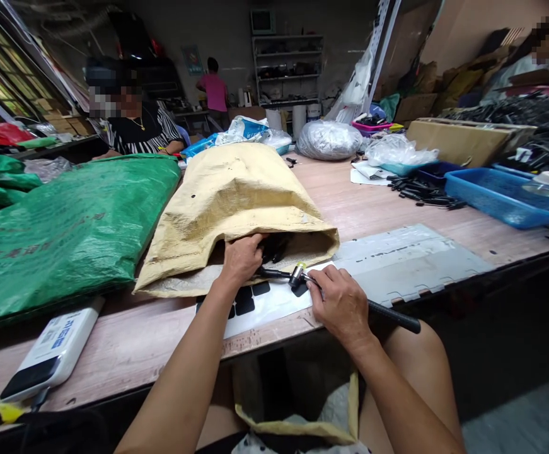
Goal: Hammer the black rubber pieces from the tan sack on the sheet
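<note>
My left hand (243,260) is at the mouth of a yellow woven sack (250,183), its fingers curled and partly hidden by the sack's edge. What it grips, I cannot make out. Dark pieces (277,246) show inside the opening. My right hand (340,301) is closed around a small hammer (394,316) with a black handle and a yellow-and-black head. A slim black part (275,273) lies between the hammer head and my left hand. Below them is a white sheet (274,309) bearing black squares (244,301).
A green sack (66,227) and a white power bank (57,347) are on the left. To the right are a grey sheet (411,258), black parts (425,192) and a blue tray (505,198). One person (137,126) sits across the table (335,189); others are farther off.
</note>
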`<state>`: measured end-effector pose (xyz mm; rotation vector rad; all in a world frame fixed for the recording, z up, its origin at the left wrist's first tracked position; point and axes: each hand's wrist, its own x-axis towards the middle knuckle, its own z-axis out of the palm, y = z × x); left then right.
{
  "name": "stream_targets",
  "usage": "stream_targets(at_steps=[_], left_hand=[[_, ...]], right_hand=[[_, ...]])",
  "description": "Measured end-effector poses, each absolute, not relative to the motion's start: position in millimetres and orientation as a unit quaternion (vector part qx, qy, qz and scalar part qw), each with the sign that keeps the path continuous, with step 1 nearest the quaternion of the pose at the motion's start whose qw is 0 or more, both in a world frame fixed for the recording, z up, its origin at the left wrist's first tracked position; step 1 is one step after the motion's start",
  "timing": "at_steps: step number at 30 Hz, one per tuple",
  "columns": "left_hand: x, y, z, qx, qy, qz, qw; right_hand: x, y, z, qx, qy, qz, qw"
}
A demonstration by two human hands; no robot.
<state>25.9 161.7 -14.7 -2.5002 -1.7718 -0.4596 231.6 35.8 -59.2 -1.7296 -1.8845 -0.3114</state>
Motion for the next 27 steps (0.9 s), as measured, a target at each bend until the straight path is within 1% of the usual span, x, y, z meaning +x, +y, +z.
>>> stream_targets(at_steps=[4,9,12,17,19,22,24,27], left_hand=[[6.0,155.1,-11.0,-0.795,-0.571,-0.203,0.001],[3.3,128.7,-7.8,-0.815,-0.512,-0.272,-0.01],[11.3,116.3,-13.9,-0.845,-0.475,-0.247,-0.003],[26.9,112.7,-23.7,-0.851,-0.501,-0.159,-0.006],[28.3,109.4,-21.9,-0.847,-0.507,-0.156,-0.009],[21.9,95.3,-17.5,-0.831,-0.521,-0.195,-0.014],[13.6,81.7,-18.1,-0.815,-0.528,-0.236,-0.037],[1.9,63.1,-26.7,-0.801,-0.518,-0.277,-0.116]], right_hand=[[232.1,36.4,-59.5,-0.641,-0.703,-0.114,0.286],[232.3,36.1,-60.2,-0.642,-0.704,-0.111,0.282],[232.2,36.0,-61.0,-0.64,-0.704,-0.116,0.285],[232.2,37.1,-61.5,-0.638,-0.705,-0.124,0.282],[232.3,37.4,-61.2,-0.638,-0.706,-0.125,0.281],[232.5,37.1,-60.9,-0.64,-0.705,-0.122,0.28],[232.6,36.6,-61.1,-0.641,-0.704,-0.12,0.282],[233.0,36.1,-62.6,-0.639,-0.705,-0.118,0.284]])
